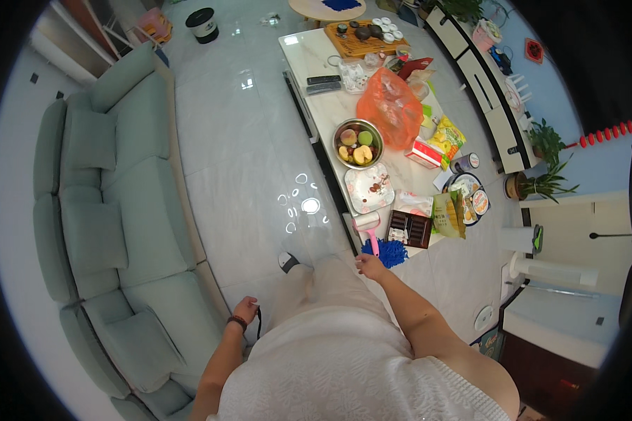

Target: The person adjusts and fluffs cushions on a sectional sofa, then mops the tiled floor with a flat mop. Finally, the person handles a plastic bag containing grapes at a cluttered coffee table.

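My right hand (pixel 371 267) is at the near end of the coffee table, fingers loosely curled. Close beside it are a blue chenille duster or mitt (pixel 394 253) and a lint roller (pixel 368 227) with a pink handle, whose end lies over the blue strands. Whether my fingers touch either one is unclear. Low on the left, my left hand (pixel 246 309) hangs near the sofa, a beaded bracelet on its wrist. A black strap (pixel 259 322) dangles beside its fingers; whether they grip it I cannot tell. Past the roller lies a brown compartment tray (pixel 410 229).
The marble-topped coffee table (pixel 306 52) bears a steel fruit bowl (pixel 358 143), a littered plate (pixel 355 197), an orange plastic bag (pixel 389 108), snack packs (pixel 447 138) and a tea tray (pixel 342 44). A grey-green sofa (pixel 142 126) runs along the left. A TV cabinet (pixel 479 87) stands right.
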Available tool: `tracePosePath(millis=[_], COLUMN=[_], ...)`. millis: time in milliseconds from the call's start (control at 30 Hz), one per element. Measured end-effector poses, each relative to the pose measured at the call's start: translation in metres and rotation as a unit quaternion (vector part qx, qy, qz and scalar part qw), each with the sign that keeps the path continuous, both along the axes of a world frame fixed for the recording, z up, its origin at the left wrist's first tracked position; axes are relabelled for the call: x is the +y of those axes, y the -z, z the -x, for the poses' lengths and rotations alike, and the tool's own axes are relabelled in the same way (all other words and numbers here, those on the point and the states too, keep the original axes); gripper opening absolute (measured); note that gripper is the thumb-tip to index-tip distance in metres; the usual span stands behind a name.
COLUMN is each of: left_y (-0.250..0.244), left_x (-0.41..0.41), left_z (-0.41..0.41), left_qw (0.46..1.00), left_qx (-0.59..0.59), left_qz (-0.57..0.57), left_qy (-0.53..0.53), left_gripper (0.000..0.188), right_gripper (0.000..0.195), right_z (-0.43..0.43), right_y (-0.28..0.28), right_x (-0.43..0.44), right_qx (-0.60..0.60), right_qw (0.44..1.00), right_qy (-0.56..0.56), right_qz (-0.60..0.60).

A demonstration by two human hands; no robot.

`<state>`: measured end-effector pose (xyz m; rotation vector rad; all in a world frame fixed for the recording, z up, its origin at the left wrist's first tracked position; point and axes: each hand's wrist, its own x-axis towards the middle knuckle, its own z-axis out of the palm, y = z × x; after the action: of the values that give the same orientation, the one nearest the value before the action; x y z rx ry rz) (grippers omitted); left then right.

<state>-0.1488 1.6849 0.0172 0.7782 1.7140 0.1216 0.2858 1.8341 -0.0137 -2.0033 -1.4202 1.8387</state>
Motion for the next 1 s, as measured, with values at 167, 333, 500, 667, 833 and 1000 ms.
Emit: tracePosePath(millis=[167, 333, 500, 667, 833, 1000], left_y=[-0.001, 0.009, -0.027, -0.035, -0.009, 0.008], left_x=[0.055, 0.124, 0.23, 0.293, 0.338, 0.354], left_z=[0.01, -0.001, -0.015, -0.029, -0.055, -0.071], left_qw=[0.993, 0.984, 0.975, 0.985, 0.986, 0.974], left_qx=[0.034, -0.011, 0.024, 0.003, -0.047, -0.087], left_qz=[0.033, 0.021, -0.001, 0.005, 0.065, 0.111], left_qy=[0.106, 0.175, 0.22, 0.171, 0.147, 0.178], left_gripper=[0.027, 0.027, 0.025, 0.028, 0.026, 0.026], right_gripper=[0.03, 0.024, 0.02, 0.029, 0.039, 0.044], right_z=[0.026, -0.004, -0.047, -0.048, -0.054, -0.035], right_y=[-0.024, 0.002, 0.069, 0.071, 0.08, 0.059], right_x=[0.024, 0.032, 0.063, 0.173, 0.237, 0.297], right_qx=[0.005, -0.07, -0.232, -0.224, -0.298, -0.26], right_qw=[0.999, 0.995, 0.949, 0.959, 0.912, 0.871], right_qy=[0.046, 0.072, -0.197, 0.153, 0.28, 0.415], right_qz=[0.001, 0.002, -0.078, -0.085, -0.043, -0.03])
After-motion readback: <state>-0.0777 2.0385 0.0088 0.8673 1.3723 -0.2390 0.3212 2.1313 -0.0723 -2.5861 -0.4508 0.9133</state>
